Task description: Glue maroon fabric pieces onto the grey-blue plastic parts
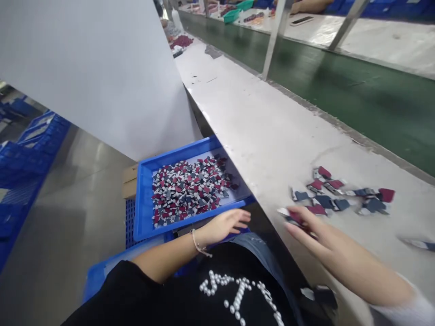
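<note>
Small flat pieces in dark red, grey-blue and white (pixel 322 201) lie in a loose group on the white table (pixel 258 127). My right hand (pixel 316 235), slightly blurred, is closed on a few such pieces (pixel 295 217) near the table's front edge, left of the group. My left hand (pixel 226 224), with a bracelet at the wrist, is held palm inward in front of my body with its fingers apart and nothing in them. Just beyond it, a blue tray (pixel 144 194) holds a heap of similar pieces (pixel 190 188).
A large white panel (pixel 88 68) rises at the left, above the tray. A green belt (pixel 306 63) with metal posts (pixel 276 40) runs beyond the table. Another person's arm (pixel 312 5) rests near a phone (pixel 302 21). Blue crates (pixel 27 163) stand at far left.
</note>
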The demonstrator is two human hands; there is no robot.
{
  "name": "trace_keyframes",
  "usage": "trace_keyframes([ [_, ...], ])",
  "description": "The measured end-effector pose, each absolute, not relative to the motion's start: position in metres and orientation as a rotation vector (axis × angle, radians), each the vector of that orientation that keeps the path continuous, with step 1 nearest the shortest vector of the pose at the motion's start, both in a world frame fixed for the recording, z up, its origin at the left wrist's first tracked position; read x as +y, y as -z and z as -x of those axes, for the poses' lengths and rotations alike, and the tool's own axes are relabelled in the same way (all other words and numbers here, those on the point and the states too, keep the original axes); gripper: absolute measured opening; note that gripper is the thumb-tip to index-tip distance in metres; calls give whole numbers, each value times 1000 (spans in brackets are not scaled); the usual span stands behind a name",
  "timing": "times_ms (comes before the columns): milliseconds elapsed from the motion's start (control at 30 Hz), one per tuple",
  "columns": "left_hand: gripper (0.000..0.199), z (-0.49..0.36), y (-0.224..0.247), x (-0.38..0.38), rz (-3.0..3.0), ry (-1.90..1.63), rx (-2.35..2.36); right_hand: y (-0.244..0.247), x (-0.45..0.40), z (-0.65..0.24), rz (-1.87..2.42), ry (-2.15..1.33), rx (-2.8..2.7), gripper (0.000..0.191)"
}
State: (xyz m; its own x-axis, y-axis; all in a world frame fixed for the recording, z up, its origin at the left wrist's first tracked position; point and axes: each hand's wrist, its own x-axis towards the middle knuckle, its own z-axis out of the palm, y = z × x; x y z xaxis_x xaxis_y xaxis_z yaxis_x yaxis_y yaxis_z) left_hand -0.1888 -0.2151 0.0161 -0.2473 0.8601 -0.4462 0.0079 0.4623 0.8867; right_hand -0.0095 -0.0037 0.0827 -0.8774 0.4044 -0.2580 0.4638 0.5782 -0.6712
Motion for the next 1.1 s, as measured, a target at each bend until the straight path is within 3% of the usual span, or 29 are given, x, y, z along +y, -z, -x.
trace_keyframes([
  [133,82,207,-13,-210,-100,-1441,1057,-75,-53,146,-366,1060,2590,32],
  [333,69,168,23,-216,-18,-1508,1080,-53,-94,241,-309,1016,2627,33],
  [433,48,136,20,-204,-267,-1427,1064,-68,-65,206,-436,972,2744,42],
  [533,28,114,10,-178,-1193,-1217,1011,-89,-8,124,-760,793,2836,55],
  [600,39,93,7,-155,-1757,-1062,938,-98,32,54,-1096,591,2804,65],
  [700,55,55,10,-121,-2068,-968,929,-92,84,-40,-1482,351,2607,75],
  [900,50,47,12,-66,-2171,-892,1343,-49,129,-114,-1389,402,2471,29],
  [1100,51,79,-1,-38,-2180,-673,1682,-40,155,-87,-1166,442,2655,31],
])
